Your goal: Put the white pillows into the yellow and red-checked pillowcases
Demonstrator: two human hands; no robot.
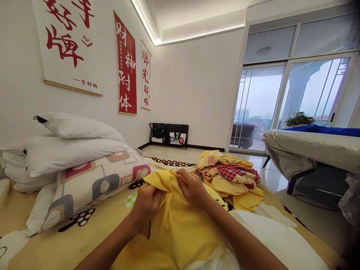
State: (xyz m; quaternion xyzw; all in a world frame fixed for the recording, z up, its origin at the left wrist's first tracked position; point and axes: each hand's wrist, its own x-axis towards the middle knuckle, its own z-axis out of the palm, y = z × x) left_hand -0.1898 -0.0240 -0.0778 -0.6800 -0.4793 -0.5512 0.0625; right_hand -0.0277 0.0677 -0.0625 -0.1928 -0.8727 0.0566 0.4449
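Note:
A yellow pillowcase [180, 225] with a printed pattern is bunched up in front of me on the bed. My left hand [149, 204] is closed on its upper left edge, the fingers curled into the fabric. A short way to the right, my right hand [192, 187] pinches the gathered top edge. Folds run down between the two hands. Close by my right forearm, a white pillow [278, 236] lies on the bed; part of it is hidden by the arm.
Several white pillows [75, 153] and a patterned pillow [104, 180] are stacked at the left on the patterned bed sheet [92, 240]. Crumpled yellow and red-checked bedding [230, 176] lies at the bed's far right. Beyond it stands a plastic-covered table [315, 146]; a low black rack [168, 135] is by the wall.

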